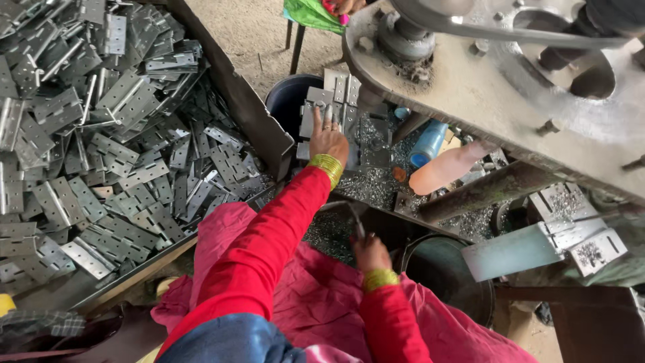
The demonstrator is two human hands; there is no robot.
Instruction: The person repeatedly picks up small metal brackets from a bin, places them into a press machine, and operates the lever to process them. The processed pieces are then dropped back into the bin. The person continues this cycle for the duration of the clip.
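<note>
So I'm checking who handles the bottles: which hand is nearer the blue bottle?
Left. The left hand rests on the stacked hinges on the press bed, beside the blue bottle. The right hand is lower, gripping a thin metal handle near the lap.

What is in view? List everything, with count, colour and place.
hinges: too many to count, grey, heaped in the bin at left
stacked hinges: a few, grey, on the bench under the left hand
bucket: one, dark, beside the bin
bottles: two, one blue, one orange, lying on the bench
press: one, grey, upper right
metal chips: countless, silver, across the bench
left hand: on the stacked hinges
right hand: gripping a thin rod
</note>
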